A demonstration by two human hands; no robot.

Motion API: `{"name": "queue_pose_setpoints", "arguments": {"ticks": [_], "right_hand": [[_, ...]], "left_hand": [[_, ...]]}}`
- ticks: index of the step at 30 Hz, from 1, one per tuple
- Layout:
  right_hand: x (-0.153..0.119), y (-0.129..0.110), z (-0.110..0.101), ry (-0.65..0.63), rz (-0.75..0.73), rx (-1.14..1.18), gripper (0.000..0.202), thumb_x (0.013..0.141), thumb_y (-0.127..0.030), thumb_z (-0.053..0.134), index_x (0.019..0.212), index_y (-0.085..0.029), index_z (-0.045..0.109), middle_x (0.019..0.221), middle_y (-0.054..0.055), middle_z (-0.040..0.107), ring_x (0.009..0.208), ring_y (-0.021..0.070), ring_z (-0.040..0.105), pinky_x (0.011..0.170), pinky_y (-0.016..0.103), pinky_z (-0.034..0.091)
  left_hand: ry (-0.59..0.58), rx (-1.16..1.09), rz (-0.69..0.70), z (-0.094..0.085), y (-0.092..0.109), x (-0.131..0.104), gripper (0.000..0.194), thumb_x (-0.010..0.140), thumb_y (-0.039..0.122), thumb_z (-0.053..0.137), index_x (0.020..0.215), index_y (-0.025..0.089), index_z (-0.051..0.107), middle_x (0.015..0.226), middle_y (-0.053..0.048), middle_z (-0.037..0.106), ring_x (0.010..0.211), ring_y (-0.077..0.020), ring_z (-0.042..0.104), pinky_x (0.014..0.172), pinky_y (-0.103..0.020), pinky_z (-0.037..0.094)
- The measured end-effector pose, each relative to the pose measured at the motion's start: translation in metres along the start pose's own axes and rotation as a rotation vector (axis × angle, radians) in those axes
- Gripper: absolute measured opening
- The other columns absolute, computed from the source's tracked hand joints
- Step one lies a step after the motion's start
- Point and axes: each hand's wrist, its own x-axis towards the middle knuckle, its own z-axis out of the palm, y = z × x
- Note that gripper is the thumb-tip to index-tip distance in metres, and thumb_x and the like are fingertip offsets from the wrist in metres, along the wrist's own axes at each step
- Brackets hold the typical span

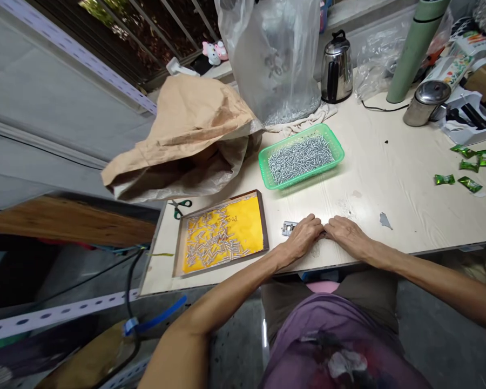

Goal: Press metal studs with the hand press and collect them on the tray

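Observation:
Near the table's front edge, my left hand (304, 235) and my right hand (345, 233) meet with fingers curled and pressed together. A small metal plate with cutouts (288, 228) sticks out at the left of my left hand, whose fingers cover its right end. What lies between the fingertips is too small and hidden to name. Behind the hands, a green plastic basket (281, 186) holds many small silvery metal pieces. A shallow tray (263, 221) with a yellow bottom stands to the left, with similar metal pieces scattered in it.
Green-handled scissors (181, 207) lie beside the tray. A brown paper sack (194, 119) and a clear plastic bag (273, 59) stand behind. Farther right are a steel kettle (337, 67), a green cylinder (416, 51), a metal cup (426, 102) and several green wrapped packets (470, 185).

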Motion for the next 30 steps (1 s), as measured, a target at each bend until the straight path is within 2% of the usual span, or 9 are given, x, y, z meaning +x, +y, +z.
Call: {"name": "queue_pose_setpoints", "arguments": {"ticks": [7, 9, 13, 16, 18, 21, 24, 27, 30], "right_hand": [[-0.005, 0.004, 0.005, 0.116, -0.008, 0.038, 0.018, 0.094, -0.021, 0.047, 0.081, -0.017, 0.058, 0.075, 0.005, 0.056, 0.074, 0.0197, 0.050, 0.067, 0.030, 0.037], [-0.008, 0.008, 0.001, 0.131, 0.003, 0.083, 0.015, 0.091, -0.029, 0.053, 0.093, -0.015, 0.059, 0.084, 0.008, 0.059, 0.081, 0.0215, 0.052, 0.070, 0.031, 0.040], [-0.008, 0.023, -0.007, 0.092, 0.018, 0.112, 0.045, 0.087, -0.046, 0.056, 0.118, -0.014, 0.053, 0.102, 0.013, 0.059, 0.090, 0.0254, 0.052, 0.076, 0.036, 0.043], [0.001, 0.034, -0.009, 0.046, 0.046, 0.077, 0.031, 0.093, -0.039, 0.047, 0.112, -0.017, 0.058, 0.100, 0.011, 0.061, 0.090, 0.0247, 0.052, 0.077, 0.036, 0.040], [0.013, 0.040, -0.011, 0.034, 0.080, 0.032, 0.023, 0.094, -0.029, 0.044, 0.101, -0.018, 0.063, 0.094, 0.011, 0.062, 0.089, 0.0236, 0.051, 0.076, 0.034, 0.038], [0.036, 0.042, -0.018, 0.029, 0.190, -0.064, 0.020, 0.092, -0.023, 0.047, 0.089, -0.017, 0.066, 0.090, 0.011, 0.063, 0.089, 0.0245, 0.050, 0.073, 0.035, 0.035], [0.059, 0.023, -0.028, 0.014, 0.221, -0.140, 0.018, 0.090, -0.019, 0.051, 0.091, -0.016, 0.068, 0.096, 0.013, 0.063, 0.092, 0.0257, 0.048, 0.072, 0.035, 0.033], [0.074, -0.015, -0.029, -0.023, -0.023, -0.107, 0.017, 0.089, -0.017, 0.054, 0.096, -0.020, 0.069, 0.102, 0.011, 0.062, 0.093, 0.0238, 0.046, 0.071, 0.034, 0.032], [0.081, -0.053, -0.020, -0.113, -0.284, -0.056, 0.012, 0.087, -0.020, 0.058, 0.086, -0.022, 0.070, 0.098, 0.008, 0.061, 0.094, 0.0219, 0.046, 0.070, 0.033, 0.032]], "left_hand": [[0.034, 0.043, -0.017, 0.000, 0.003, -0.003, 0.024, 0.096, 0.027, 0.042, 0.087, 0.014, 0.061, 0.083, -0.007, 0.061, 0.088, -0.0213, 0.052, 0.078, -0.034, 0.046], [0.107, 0.034, -0.028, 0.005, 0.005, -0.008, 0.024, 0.095, 0.032, 0.044, 0.101, 0.014, 0.059, 0.097, -0.009, 0.063, 0.097, -0.0230, 0.054, 0.083, -0.037, 0.048], [0.350, 0.001, -0.072, 0.029, 0.012, -0.024, 0.038, 0.095, 0.032, 0.044, 0.128, 0.015, 0.046, 0.136, -0.017, 0.049, 0.131, -0.0266, 0.041, 0.103, -0.044, 0.043], [0.443, -0.025, -0.086, 0.052, 0.022, -0.034, 0.042, 0.095, 0.031, 0.044, 0.134, 0.015, 0.042, 0.144, -0.018, 0.042, 0.140, -0.0272, 0.031, 0.108, -0.046, 0.038], [0.446, -0.051, -0.084, 0.062, 0.029, -0.038, 0.042, 0.094, 0.034, 0.046, 0.133, 0.017, 0.044, 0.141, -0.017, 0.046, 0.139, -0.0276, 0.033, 0.109, -0.050, 0.036], [0.421, -0.104, -0.100, 0.066, 0.035, -0.041, 0.041, 0.094, 0.036, 0.047, 0.130, 0.017, 0.048, 0.137, -0.017, 0.052, 0.135, -0.0273, 0.039, 0.110, -0.054, 0.032], [0.409, -0.153, -0.113, 0.060, 0.037, -0.038, 0.041, 0.093, 0.035, 0.048, 0.129, 0.015, 0.049, 0.137, -0.017, 0.051, 0.136, -0.0276, 0.039, 0.111, -0.055, 0.030], [0.382, -0.181, -0.111, 0.054, 0.039, -0.034, 0.042, 0.091, 0.033, 0.051, 0.128, 0.014, 0.051, 0.134, -0.017, 0.053, 0.133, -0.0297, 0.041, 0.109, -0.053, 0.033], [0.336, -0.179, -0.146, 0.053, 0.043, -0.037, 0.037, 0.090, 0.031, 0.053, 0.123, 0.016, 0.056, 0.127, -0.015, 0.058, 0.127, -0.0322, 0.047, 0.103, -0.051, 0.041]]}}
